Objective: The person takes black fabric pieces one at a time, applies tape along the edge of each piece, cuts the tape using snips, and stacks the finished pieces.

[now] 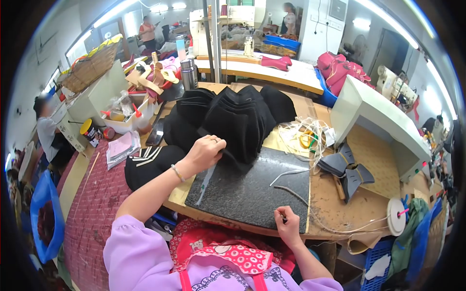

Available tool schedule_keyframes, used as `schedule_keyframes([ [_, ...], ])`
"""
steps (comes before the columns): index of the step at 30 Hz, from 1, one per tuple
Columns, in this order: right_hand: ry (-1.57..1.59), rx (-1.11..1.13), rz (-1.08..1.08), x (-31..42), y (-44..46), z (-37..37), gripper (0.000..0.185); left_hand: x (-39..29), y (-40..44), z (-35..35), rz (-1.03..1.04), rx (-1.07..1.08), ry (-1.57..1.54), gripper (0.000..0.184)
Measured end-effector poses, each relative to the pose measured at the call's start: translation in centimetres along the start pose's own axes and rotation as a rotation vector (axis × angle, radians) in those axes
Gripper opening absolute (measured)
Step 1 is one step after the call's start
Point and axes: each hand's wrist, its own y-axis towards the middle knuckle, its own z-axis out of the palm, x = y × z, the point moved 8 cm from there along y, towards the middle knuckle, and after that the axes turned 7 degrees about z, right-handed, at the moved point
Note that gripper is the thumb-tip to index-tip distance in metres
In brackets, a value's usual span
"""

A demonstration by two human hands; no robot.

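Fanned stacks of black curved fabric-like pieces lie at the back of the dark stone slab. My left hand is closed on the near edge of one black piece at the front of the stack. Over the slab's front right edge, my right hand is curled with thumb and fingers together; whatever it pinches is too small to make out. A thin grey-white cord crosses the slab's right side. Left of my forearm sits another black pile with pale stripes.
On the right are grey shaped pieces, a wooden-handled tool, tangled white cord, a pale open box and a white spool. Left: a phone, papers and a white bin. Other people stand farther off.
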Motion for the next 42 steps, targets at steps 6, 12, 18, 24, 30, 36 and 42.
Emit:
schedule_keyframes([
  [6,0.028,-0.031,-0.007,0.1,0.0,0.0,0.007,-1.7,0.4,-5.3,0.001,-0.361,-0.152,0.013],
  [12,0.057,0.003,0.1,-1.0,0.2,0.0,0.006,-4.2,-0.4,-7.7,-0.08,-0.403,-0.321,0.015],
  [18,0.504,0.03,0.391,-2.7,0.9,-0.5,0.009,-3.8,-1.6,-3.6,-0.347,-0.326,-0.951,0.013],
  [24,0.57,0.129,0.487,-1.3,0.8,-0.6,0.024,-5.9,-2.5,1.9,-0.491,0.067,-1.327,0.007],
  [30,0.345,0.387,0.449,3.1,0.1,1.4,0.02,-9.1,-5.0,9.1,-0.478,0.273,-1.277,0.016],
  [36,0.086,0.319,0.435,0.3,-0.6,2.5,0.023,-11.6,-5.1,6.2,-0.293,0.038,-0.652,0.028],
  [42,-0.089,0.256,0.303,0.6,-0.4,1.0,0.017,-16.0,-8.4,5.0,-0.049,0.026,-0.407,0.046],
])
